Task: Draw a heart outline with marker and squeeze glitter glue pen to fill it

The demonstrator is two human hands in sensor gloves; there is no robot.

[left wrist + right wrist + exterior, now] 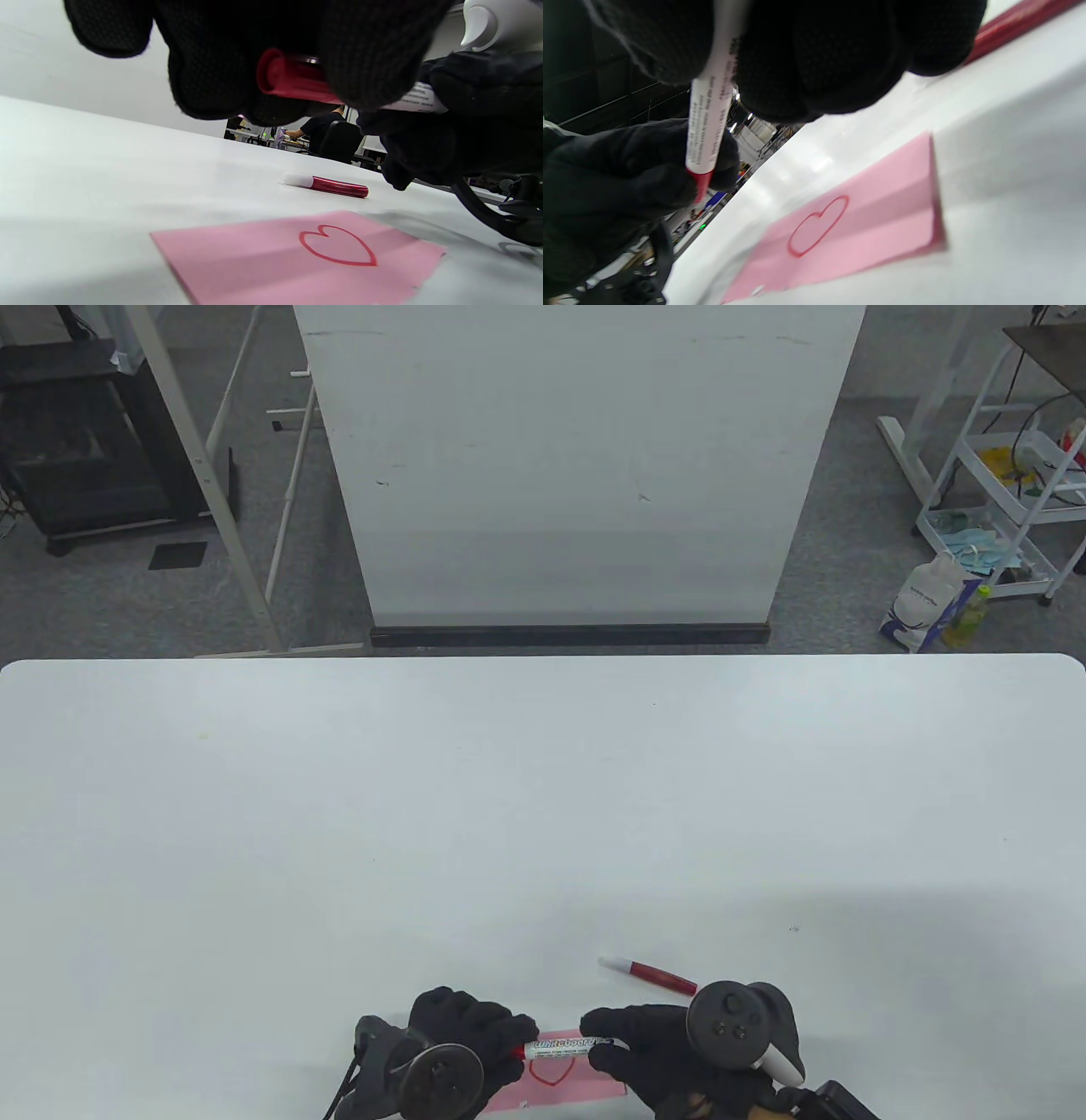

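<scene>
The marker (562, 1047) is hanging in the air just above the pink paper (263, 258), near the near edge of the table (543, 814). Both hands are holding it. The left hand (462, 1027) is curling its fingers (373, 55) round the red cap (292, 78) at the left end. The right hand (645, 1048) is pinching the white barrel with its fingers (814, 59) at the right end. It looks like the person is putting the cap on, but it could be coming off; the pictures are not showing which.

A red heart (337, 245) is sitting on the paper, closed all the way round and empty inside. So the drawing part is looking done, and the filling part is not begun.

The glue pen (649, 973) is lying flat on the table, just past the right hand, with its white cap (298, 179) pointing left and far. Nothing is touching it.

The marker is likely light, hard and smooth, so a soft pinch in the middle is enough. The glue pen is likely light too, but its red body is probably soft, because it is made for squeezing. Holding it by the red middle, tip down, seems best. A hard squeeze could push out too much glue. The paper is thin and could slide.
</scene>
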